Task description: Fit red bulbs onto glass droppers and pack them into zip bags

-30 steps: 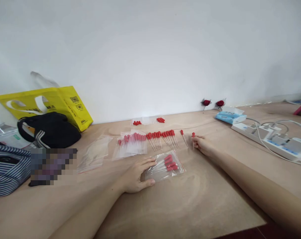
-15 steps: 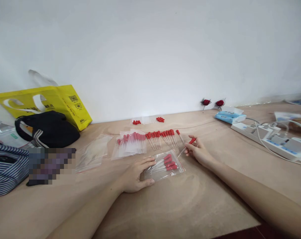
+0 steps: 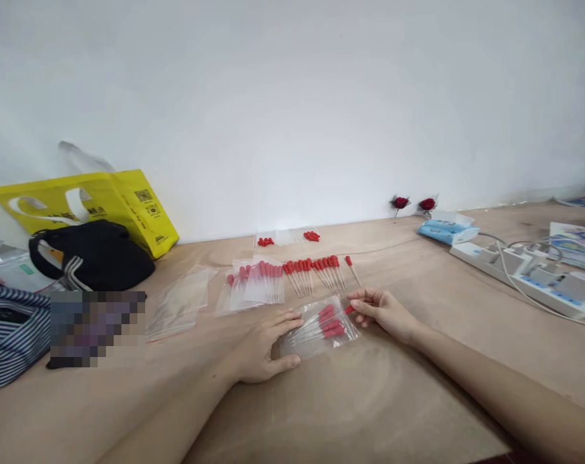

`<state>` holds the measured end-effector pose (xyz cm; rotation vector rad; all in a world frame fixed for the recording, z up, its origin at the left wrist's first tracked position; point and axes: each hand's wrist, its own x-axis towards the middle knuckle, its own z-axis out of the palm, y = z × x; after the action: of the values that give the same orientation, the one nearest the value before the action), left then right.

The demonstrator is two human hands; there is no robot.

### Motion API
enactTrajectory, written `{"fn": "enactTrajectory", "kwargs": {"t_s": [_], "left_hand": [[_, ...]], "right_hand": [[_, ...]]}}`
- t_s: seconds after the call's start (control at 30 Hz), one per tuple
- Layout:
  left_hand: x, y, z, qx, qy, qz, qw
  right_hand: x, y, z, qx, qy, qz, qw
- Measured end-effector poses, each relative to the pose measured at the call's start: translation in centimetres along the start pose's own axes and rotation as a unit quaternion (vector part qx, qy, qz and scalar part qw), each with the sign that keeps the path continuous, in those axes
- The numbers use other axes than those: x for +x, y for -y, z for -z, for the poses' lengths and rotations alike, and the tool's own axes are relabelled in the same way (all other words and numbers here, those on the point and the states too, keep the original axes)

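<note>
A clear zip bag (image 3: 316, 330) lies flat on the table, with several red-topped droppers (image 3: 331, 328) inside it. My left hand (image 3: 267, 345) rests at the bag's left edge, fingers spread. At the bag's right, open end, my right hand (image 3: 376, 312) pinches the red bulb of another dropper (image 3: 349, 309), whose glass stem reaches into the bag's mouth. Beyond the bag, several droppers (image 3: 299, 274) lie in a row, and one single dropper (image 3: 353, 269) lies at the row's right. To the left, translucent bags (image 3: 253, 290) partly cover more droppers.
Flat bags (image 3: 180, 299) lie left of centre. Small bags with red bulbs (image 3: 311, 236) sit by the wall. A yellow bag (image 3: 147, 212) and a black bag (image 3: 103, 254) stand at left. A tissue pack (image 3: 447, 231) and a power strip (image 3: 529, 277) lie at right.
My right hand has moved left and nearer with its dropper, and the stem now enters the bag's mouth. My left hand stays on the bag. The view has shifted slightly.
</note>
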<state>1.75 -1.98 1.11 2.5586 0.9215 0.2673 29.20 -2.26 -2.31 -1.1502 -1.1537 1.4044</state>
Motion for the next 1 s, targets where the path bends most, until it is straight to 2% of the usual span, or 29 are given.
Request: {"fn": "enactTrajectory", "kwargs": {"t_s": [0.13, 0.27, 0.43, 0.63, 0.9, 1.0], "left_hand": [[0.0, -0.1, 0.0, 0.005, -0.001, -0.001, 1.0], [0.1, 0.0, -0.1, 0.001, -0.006, -0.002, 1.0], [0.0, 0.1, -0.1, -0.003, -0.008, -0.003, 1.0], [0.0, 0.2, 0.0, -0.004, -0.013, -0.009, 1.0], [0.0, 0.2, 0.0, -0.006, -0.008, -0.009, 1.0], [-0.1, 0.2, 0.0, -0.008, -0.008, -0.013, 1.0]], "right_hand": [[-0.2, -0.1, -0.5, -0.029, 0.032, 0.019, 0.999], [-0.1, -0.1, -0.8, -0.041, 0.083, 0.006, 0.996], [0.3, -0.2, -1.1, -0.115, 0.046, -0.014, 0.992], [0.9, -1.0, -1.7, -0.145, 0.014, 0.029, 0.989], [0.0, -0.4, -1.9, -0.109, 0.076, 0.039, 0.99], [0.2, -0.4, -1.9, -0.135, 0.056, 0.024, 0.989]]}}
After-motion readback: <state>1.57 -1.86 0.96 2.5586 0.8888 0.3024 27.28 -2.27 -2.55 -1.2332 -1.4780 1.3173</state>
